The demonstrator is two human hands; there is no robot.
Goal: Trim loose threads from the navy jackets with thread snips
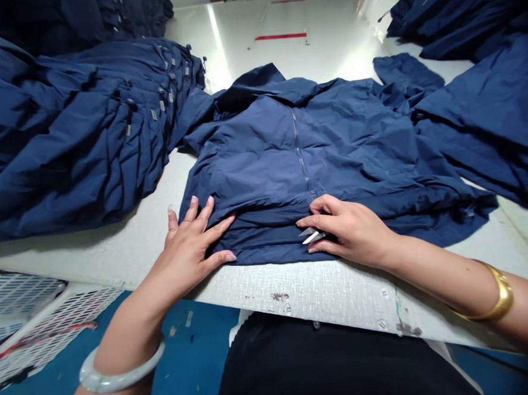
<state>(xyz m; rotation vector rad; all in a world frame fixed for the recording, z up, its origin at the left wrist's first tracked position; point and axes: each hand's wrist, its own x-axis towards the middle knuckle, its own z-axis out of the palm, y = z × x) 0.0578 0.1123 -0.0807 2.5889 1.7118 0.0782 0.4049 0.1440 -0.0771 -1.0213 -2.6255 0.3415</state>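
A navy blue jacket [261,144] lies spread on the pale table in front of me, its zip [299,150] running down the middle toward the hem. My left hand [193,240] rests on the jacket's lower left corner with fingers spread. At the hem below the zip, my right hand [348,225] is closed around small thread snips [313,236]. Their pointed metal blades poke out between thumb and fingers, facing left; the rest of them is hidden in the palm. The right fingertips touch the fabric.
Piled navy jackets [72,132] with small white tags fill the left of the table [269,283]. More navy garments [491,106] lie at the right. White perforated plastic baskets [70,322] stand below the table's left edge. A red strip [281,37] marks the far tabletop.
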